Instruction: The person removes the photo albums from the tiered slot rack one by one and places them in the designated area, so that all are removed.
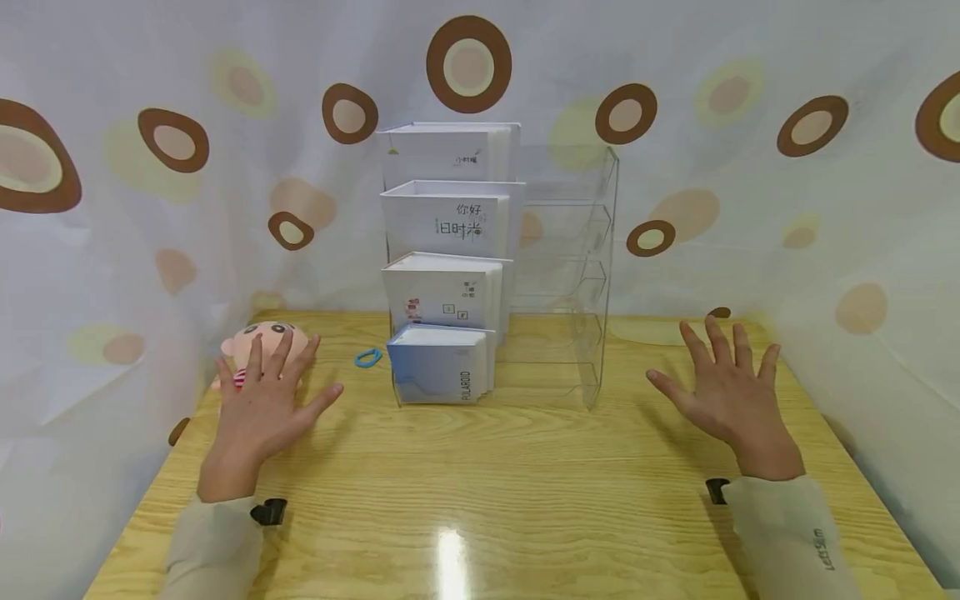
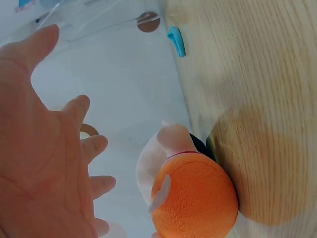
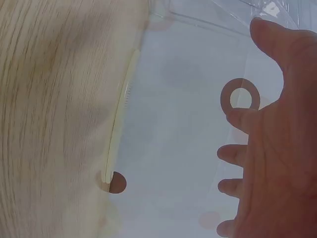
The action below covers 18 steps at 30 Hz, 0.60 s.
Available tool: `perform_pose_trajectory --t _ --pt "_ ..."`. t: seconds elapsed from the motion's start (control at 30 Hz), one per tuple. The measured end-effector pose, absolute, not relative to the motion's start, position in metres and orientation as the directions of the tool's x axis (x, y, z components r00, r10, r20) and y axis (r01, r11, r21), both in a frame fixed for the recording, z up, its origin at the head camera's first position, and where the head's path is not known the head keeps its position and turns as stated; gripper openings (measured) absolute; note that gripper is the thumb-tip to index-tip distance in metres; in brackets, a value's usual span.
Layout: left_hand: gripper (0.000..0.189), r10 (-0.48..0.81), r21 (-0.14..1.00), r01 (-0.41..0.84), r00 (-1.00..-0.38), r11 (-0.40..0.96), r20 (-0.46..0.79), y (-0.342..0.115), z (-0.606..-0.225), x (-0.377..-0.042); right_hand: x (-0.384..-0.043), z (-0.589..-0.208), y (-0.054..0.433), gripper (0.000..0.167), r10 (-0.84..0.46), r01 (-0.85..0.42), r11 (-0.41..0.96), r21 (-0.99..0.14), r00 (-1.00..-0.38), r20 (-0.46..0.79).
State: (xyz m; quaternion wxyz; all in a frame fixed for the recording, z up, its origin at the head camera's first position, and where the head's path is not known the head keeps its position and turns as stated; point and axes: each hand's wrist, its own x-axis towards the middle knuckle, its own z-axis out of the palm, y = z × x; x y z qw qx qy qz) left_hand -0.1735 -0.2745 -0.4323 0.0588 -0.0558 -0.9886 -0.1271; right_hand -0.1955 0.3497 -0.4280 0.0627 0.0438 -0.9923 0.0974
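My left hand (image 1: pixel 258 412) is held over the left side of the table with its fingers spread, and it holds nothing. Behind its fingers in the head view is a plush doll (image 1: pixel 251 340) with a pale face and a striped top; the left wrist view shows the doll's round orange part (image 2: pixel 195 198). On the right, my right hand (image 1: pixel 731 404) hovers palm down, fingers apart, with nothing in it. Between the hands stands a clear tiered rack (image 1: pixel 551 379). White booklets with printed covers fill its left side, the lowest marked POLAROID (image 1: pixel 438 371).
A small blue band (image 1: pixel 367 358) lies left of the rack. At the back right edge of the wooden table (image 1: pixel 465 483) is a pale yellow strip (image 3: pixel 121 116). A white curtain (image 1: pixel 300 50) with brown ring prints encloses the back and sides.
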Motion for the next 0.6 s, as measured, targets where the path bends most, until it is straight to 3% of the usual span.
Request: perform_pose_trajectory --t 0.17,0.37,0.47,0.6 --pt "0.09 0.136 0.319 0.185 -0.976 0.93 0.171 -0.271 -0.434 -0.175 -0.193 -0.419 0.339 0.099 -0.098 -0.153 0.972 -0.181 -0.955 0.282" --pt "0.084 0.222 0.609 0.283 -0.959 0.741 0.176 -0.249 -0.43 -0.192 -0.186 -0.384 0.279 0.068 -0.184 -0.384 0.865 -0.324 -0.842 0.508" --pt "0.083 0.242 0.741 0.277 -0.957 0.612 0.157 -0.236 -0.432 -0.203 -0.189 -0.377 0.247 0.05 -0.223 -0.464 0.776 -0.428 -0.836 0.501" --pt "0.085 0.267 0.869 0.222 -0.958 0.442 0.108 -0.22 -0.44 -0.215 -0.199 -0.379 0.209 0.041 -0.263 -0.476 0.674 -0.565 -0.869 0.419"
